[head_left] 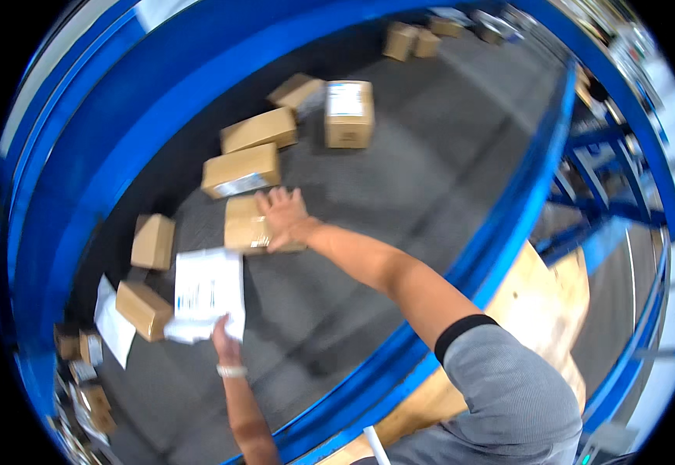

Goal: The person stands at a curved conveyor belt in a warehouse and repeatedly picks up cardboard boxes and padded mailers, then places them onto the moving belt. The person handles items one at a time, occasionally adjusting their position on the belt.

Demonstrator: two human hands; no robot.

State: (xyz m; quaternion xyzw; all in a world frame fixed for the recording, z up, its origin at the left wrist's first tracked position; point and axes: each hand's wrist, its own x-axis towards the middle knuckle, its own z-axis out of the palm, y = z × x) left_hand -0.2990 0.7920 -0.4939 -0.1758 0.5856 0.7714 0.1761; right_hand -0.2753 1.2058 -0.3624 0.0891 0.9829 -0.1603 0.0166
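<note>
My left hand [227, 346], with a pale band at the wrist, grips the lower edge of a white mailer [207, 285] that carries a printed label. My right hand [285, 218] lies open, fingers spread, on the right part of a brown cardboard box [241, 223]. The mailer's upper right corner comes up against this box. Just beyond my right hand sits another cardboard box [238, 170] with a label on its side. Left of the mailer are a tilted cardboard box [144, 309] and a white flat package [113, 322].
A dark conveyor belt [430, 155] curves between a tall blue wall [113, 132] and a blue near rail [500, 248]. More boxes lie farther up, one with a label on top [349, 116]. Several parcels [93, 403] crowd the lower left. A wooden board [539, 294] lies beyond the rail.
</note>
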